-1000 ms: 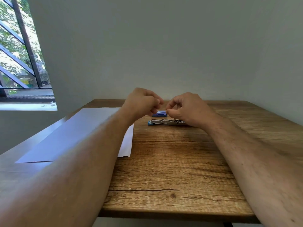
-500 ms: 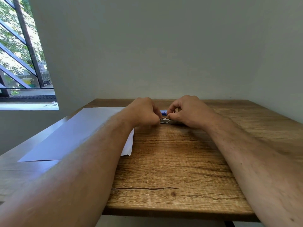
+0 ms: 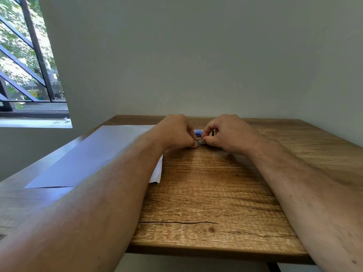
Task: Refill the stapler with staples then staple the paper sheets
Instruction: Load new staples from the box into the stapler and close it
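Note:
The stapler (image 3: 200, 142) lies flat on the wooden table (image 3: 206, 193), mostly hidden by my hands; only a short metal stretch shows between them. My left hand (image 3: 177, 131) rests on the table with its fingertips pinched at the stapler's left part. My right hand (image 3: 225, 132) pinches the stapler from the right side. A small blue staple box (image 3: 198, 132) sits just behind the stapler, between my hands. White paper sheets (image 3: 92, 156) lie to the left, partly under my left forearm.
A grey wall stands right behind the table's far edge. A window (image 3: 25, 61) with dark bars is at the upper left. The table's front edge (image 3: 216, 252) is near me.
Both hands came down from above the table onto the stapler and closed in on it, hiding most of it. The blue end of the stapler no longer shows.

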